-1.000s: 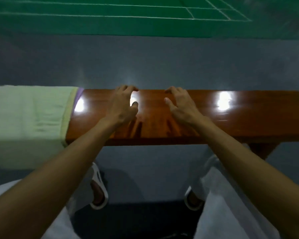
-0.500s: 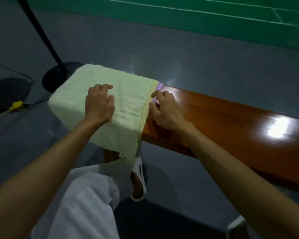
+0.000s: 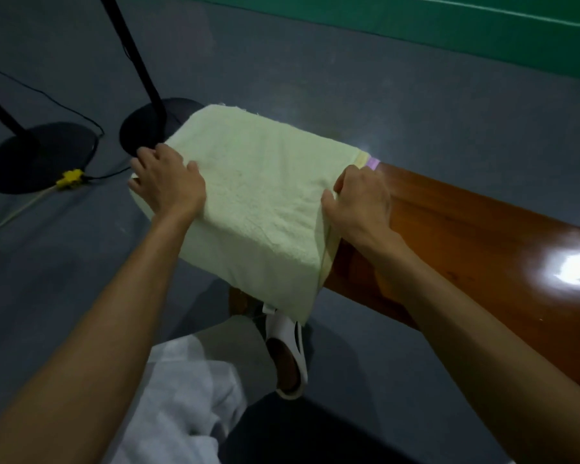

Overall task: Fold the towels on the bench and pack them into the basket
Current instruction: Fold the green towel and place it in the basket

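A pale green towel (image 3: 265, 189) lies draped over the left end of the glossy brown wooden bench (image 3: 466, 249), hanging down its near side. A sliver of a purple towel (image 3: 373, 162) peeks out beneath it at the far right corner. My left hand (image 3: 168, 182) grips the towel's left edge, fingers curled over it. My right hand (image 3: 359, 199) pinches the towel's right edge where it meets the bare bench. No basket is in view.
Two black stands with round bases (image 3: 37, 155) sit on the grey floor to the left, with a cable and yellow connector (image 3: 69, 178). My white-sandalled foot (image 3: 287, 353) is below the bench. Green court flooring (image 3: 449, 31) runs along the top.
My view swung left from the bare bench to the towel. My left hand slid from the towel's top to its left edge and my right hand took hold of its right edge.
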`<state>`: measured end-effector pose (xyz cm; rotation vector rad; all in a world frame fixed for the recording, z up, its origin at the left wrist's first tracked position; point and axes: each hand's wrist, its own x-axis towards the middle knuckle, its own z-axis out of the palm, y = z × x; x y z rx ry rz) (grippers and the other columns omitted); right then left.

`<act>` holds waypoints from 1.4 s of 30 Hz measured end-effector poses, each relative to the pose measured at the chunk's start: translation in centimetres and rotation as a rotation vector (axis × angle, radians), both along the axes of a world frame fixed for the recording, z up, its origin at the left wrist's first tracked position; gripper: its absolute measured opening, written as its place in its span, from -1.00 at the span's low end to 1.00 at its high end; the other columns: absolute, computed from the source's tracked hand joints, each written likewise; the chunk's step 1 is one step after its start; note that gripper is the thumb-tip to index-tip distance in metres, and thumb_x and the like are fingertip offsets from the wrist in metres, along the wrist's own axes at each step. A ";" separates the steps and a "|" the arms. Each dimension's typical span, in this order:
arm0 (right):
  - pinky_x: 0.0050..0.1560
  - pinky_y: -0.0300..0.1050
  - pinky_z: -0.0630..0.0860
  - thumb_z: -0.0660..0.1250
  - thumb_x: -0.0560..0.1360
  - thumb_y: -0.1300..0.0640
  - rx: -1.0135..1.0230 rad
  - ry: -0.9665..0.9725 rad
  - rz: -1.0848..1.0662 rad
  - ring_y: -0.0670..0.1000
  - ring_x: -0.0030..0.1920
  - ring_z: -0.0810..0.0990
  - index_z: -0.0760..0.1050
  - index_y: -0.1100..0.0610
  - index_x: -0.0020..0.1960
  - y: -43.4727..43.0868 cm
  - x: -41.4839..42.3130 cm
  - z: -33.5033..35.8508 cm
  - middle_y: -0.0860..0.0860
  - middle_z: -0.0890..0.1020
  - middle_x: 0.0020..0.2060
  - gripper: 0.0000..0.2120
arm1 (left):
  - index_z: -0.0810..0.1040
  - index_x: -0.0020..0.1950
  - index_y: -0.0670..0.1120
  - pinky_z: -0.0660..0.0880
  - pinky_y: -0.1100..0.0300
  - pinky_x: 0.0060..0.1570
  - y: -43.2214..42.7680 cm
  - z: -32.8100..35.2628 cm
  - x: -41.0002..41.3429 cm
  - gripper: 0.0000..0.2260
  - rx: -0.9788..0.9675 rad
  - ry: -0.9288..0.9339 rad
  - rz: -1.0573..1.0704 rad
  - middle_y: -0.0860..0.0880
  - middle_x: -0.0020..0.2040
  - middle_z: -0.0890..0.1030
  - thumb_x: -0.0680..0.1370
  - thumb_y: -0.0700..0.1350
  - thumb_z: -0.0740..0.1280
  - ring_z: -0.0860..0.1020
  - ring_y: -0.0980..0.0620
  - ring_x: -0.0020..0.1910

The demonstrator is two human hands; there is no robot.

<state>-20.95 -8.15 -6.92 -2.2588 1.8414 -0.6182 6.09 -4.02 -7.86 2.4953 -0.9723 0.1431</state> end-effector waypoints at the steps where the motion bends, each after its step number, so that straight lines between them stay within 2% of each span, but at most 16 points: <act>1: -0.01 0.13 0.61 0.34 0.53 0.00 0.014 -0.007 -0.002 0.12 -0.06 0.55 0.57 0.15 -0.02 -0.2 0.2 0.0 0.07 0.60 -0.12 -0.79 | 0.52 0.25 -0.13 0.26 -0.17 0.36 -0.2 0.1 0.3 -0.74 0.004 0.003 0.009 -0.20 0.36 0.44 0.66 -0.01 0.30 0.35 -0.25 0.39; 4: -0.10 0.08 0.64 0.35 0.49 0.09 0.007 -0.036 0.000 0.11 -0.16 0.58 0.58 0.15 -0.11 -0.2 0.5 0.2 0.05 0.61 -0.24 -0.88 | 0.57 0.16 -0.12 0.28 -0.15 0.35 -0.1 0.4 0.4 -0.84 -0.022 -0.005 -0.008 -0.19 0.32 0.47 0.68 -0.07 0.29 0.38 -0.24 0.36; 7: -0.18 -0.01 0.54 0.35 0.50 0.09 -0.070 -0.162 0.045 0.08 -0.20 0.55 0.54 0.15 -0.15 0.2 -0.1 0.8 0.04 0.57 -0.26 -0.88 | 0.56 0.09 -0.11 0.32 -0.13 0.30 0.0 1.3 -0.2 -0.89 -0.118 -0.042 -0.095 -0.17 0.25 0.50 0.66 -0.12 0.26 0.41 -0.23 0.30; 12: -0.25 -0.01 0.42 0.32 0.41 0.08 -0.205 -0.461 0.015 0.06 -0.23 0.48 0.44 0.16 -0.22 0.5 -3.5 2.9 0.06 0.51 -0.28 -0.85 | 0.55 0.05 -0.08 0.39 -0.07 0.17 0.3 5.4 -3.9 -0.86 -0.318 -0.059 -0.295 -0.12 0.16 0.52 0.60 -0.05 0.25 0.45 -0.17 0.18; 15: -0.30 -0.07 0.36 0.30 0.40 0.06 -0.260 -0.542 -0.030 -0.01 -0.30 0.42 0.40 0.10 -0.24 1.2 -7.7 4.8 0.02 0.47 -0.32 -0.87 | 0.55 0.04 -0.10 0.41 -0.04 0.15 0.6 7.9 -8.5 -0.84 -0.369 -0.043 -0.461 -0.12 0.12 0.53 0.59 -0.04 0.26 0.47 -0.15 0.14; 19: -0.34 -0.18 0.32 0.39 0.41 0.10 -0.283 -0.457 -0.127 -0.02 -0.33 0.42 0.47 0.14 -0.22 2.7 -16.1 5.9 0.01 0.49 -0.33 -0.86 | 0.56 0.00 -0.09 0.40 -0.05 0.16 0.9 8.6 -14.5 -0.87 -0.277 -0.004 -0.667 -0.13 0.07 0.54 0.59 -0.06 0.28 0.47 -0.16 0.12; 22: -0.30 -0.09 0.44 0.44 0.40 0.07 -0.200 -0.363 -0.222 0.04 -0.30 0.53 0.51 0.12 -0.22 4.2 -23.2 5.2 0.02 0.56 -0.32 -0.84 | 0.55 -0.02 -0.05 0.40 -0.08 0.18 0.6 7.7 -18.6 -0.90 -0.111 0.034 -0.747 -0.12 0.08 0.54 0.60 -0.05 0.28 0.47 -0.19 0.16; 24: -0.25 -0.03 0.51 0.46 0.40 0.04 -0.112 -0.272 -0.283 0.06 -0.26 0.59 0.54 0.07 -0.20 5.3 -27.5 4.4 0.00 0.60 -0.31 -0.86 | 0.54 -0.03 -0.06 0.45 -0.10 0.16 0.3 7.2 -21.4 -0.91 -0.009 0.077 -0.797 -0.14 0.07 0.56 0.61 -0.07 0.28 0.50 -0.20 0.13; 26: -0.22 -0.05 0.53 0.48 0.41 0.04 -0.070 -0.202 -0.324 0.06 -0.24 0.62 0.56 0.05 -0.19 6.6 -31.6 3.5 -0.02 0.62 -0.30 -0.88 | 0.53 -0.03 -0.09 0.49 -0.14 0.11 0.2 6.8 -24.4 -0.91 0.062 0.133 -0.854 -0.15 0.05 0.59 0.61 -0.11 0.27 0.53 -0.22 0.07; 28: -0.20 -0.10 0.49 0.50 0.43 0.05 -0.068 -0.165 -0.363 0.05 -0.22 0.61 0.56 0.04 -0.18 7.8 -34.9 2.9 -0.03 0.61 -0.29 -0.87 | 0.52 -0.02 -0.11 0.49 -0.13 0.10 0.3 6.3 -27.3 -0.91 0.104 0.150 -0.911 -0.16 0.05 0.60 0.62 -0.13 0.26 0.53 -0.23 0.12; 30: -0.19 -0.14 0.42 0.49 0.47 0.06 -0.084 -0.149 -0.397 0.04 -0.22 0.59 0.54 0.04 -0.17 8.3 -37.4 2.8 -0.03 0.60 -0.27 -0.86 | 0.51 -0.04 -0.11 0.47 -0.11 0.19 0.4 5.7 -29.9 -0.90 0.115 0.134 -0.959 -0.16 0.03 0.60 0.62 -0.13 0.24 0.51 -0.20 0.19; 31: -0.21 -0.16 0.40 0.47 0.50 0.07 -0.089 -0.146 -0.411 0.03 -0.22 0.57 0.53 0.04 -0.15 8.4 -38.3 2.9 -0.02 0.59 -0.25 -0.86 | 0.52 -0.03 -0.11 0.48 -0.12 0.20 0.5 5.5 -31.0 -0.88 0.127 0.132 -0.973 -0.15 0.00 0.60 0.64 -0.12 0.23 0.53 -0.18 0.14; 34: -0.29 -0.19 0.32 0.42 0.53 0.12 -0.093 -0.141 -0.450 0.03 -0.22 0.53 0.52 0.12 -0.10 8.2 -40.4 3.3 -0.01 0.56 -0.25 -0.89 | 0.51 0.05 -0.10 0.55 -0.09 0.04 0.9 4.9 -33.9 -0.88 0.198 0.175 -1.003 -0.11 -0.01 0.60 0.68 -0.10 0.22 0.54 -0.11 -0.04; 39: -0.13 -0.09 0.38 0.41 0.52 0.11 -0.077 -0.106 -0.481 0.05 -0.18 0.53 0.56 0.16 -0.08 8.1 -42.7 3.5 -0.01 0.56 -0.24 -0.89 | 0.51 0.07 -0.07 0.56 -0.07 0.04 1.7 4.3 -36.0 -0.87 0.310 0.220 -1.048 -0.07 -0.01 0.60 0.69 -0.06 0.21 0.53 -0.07 -0.06; 42: -0.10 -0.10 0.37 0.43 0.54 0.11 -0.049 -0.094 -0.486 0.03 -0.16 0.52 0.57 0.14 -0.07 8.2 -43.3 3.6 -0.03 0.56 -0.23 -0.90 | 0.56 0.06 -0.06 0.58 -0.03 0.02 2.1 4.0 -36.3 -0.88 0.338 0.245 -1.064 -0.04 -0.02 0.62 0.66 -0.05 0.28 0.55 -0.04 -0.06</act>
